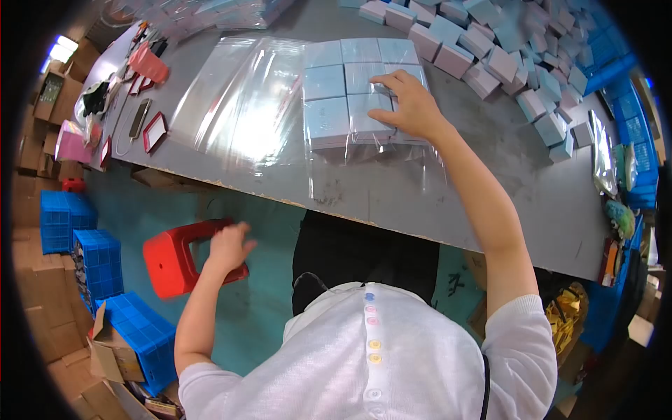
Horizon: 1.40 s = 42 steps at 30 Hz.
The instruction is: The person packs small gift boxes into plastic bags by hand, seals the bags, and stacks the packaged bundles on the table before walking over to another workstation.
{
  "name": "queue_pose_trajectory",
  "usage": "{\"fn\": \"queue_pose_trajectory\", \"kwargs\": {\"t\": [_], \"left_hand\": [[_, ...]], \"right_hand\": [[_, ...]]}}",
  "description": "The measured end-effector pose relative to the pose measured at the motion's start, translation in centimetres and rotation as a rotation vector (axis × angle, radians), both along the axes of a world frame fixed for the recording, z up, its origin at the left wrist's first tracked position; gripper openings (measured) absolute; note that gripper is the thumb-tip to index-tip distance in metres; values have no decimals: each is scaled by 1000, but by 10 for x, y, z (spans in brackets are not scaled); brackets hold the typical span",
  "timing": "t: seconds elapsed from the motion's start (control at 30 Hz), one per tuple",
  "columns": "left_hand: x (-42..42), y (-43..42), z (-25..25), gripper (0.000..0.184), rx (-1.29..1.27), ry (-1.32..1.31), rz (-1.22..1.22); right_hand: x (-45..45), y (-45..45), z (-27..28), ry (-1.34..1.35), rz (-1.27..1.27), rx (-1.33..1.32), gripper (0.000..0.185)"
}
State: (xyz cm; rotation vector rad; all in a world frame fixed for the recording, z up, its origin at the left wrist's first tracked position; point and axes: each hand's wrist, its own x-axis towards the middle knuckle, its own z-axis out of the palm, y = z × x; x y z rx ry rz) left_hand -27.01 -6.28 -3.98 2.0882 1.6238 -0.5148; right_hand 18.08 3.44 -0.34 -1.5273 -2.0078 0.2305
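Small pale-blue boxes (325, 115) lie in a neat block of rows on the grey table, inside or under clear plastic film. The loose part of the clear plastic bag (238, 105) spreads flat to their left and shines with glare. My right hand (413, 108) rests over the right side of the block, thumb and fingers apart, touching the film-covered tops. Off the table's front edge, my left hand (231, 248) hangs in the air above a red plastic stool (164, 262). Its fingers are loosely apart, slightly blurred, and hold nothing.
Many loose pale boxes (497, 66) are heaped at the back right. More film-wrapped boxes (210, 14) stand at the back left. A red-edged small tray (155, 131) lies at the table's left end. Blue crates (140, 336) and cartons stand on the floor at left.
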Motion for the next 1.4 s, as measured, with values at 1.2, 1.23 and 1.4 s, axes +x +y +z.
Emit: {"fn": "queue_pose_trajectory", "kwargs": {"t": [1.2, 1.23, 1.4], "left_hand": [[182, 125, -27, 23, 178, -1802, 585], [185, 121, -29, 24, 124, -1835, 732], [186, 124, -34, 25, 332, -1407, 615]], "right_hand": [[44, -38, -66, 1303, -411, -79, 29], [43, -37, -66, 1245, -465, -128, 31], [58, -30, -74, 950, -526, -313, 33]]}}
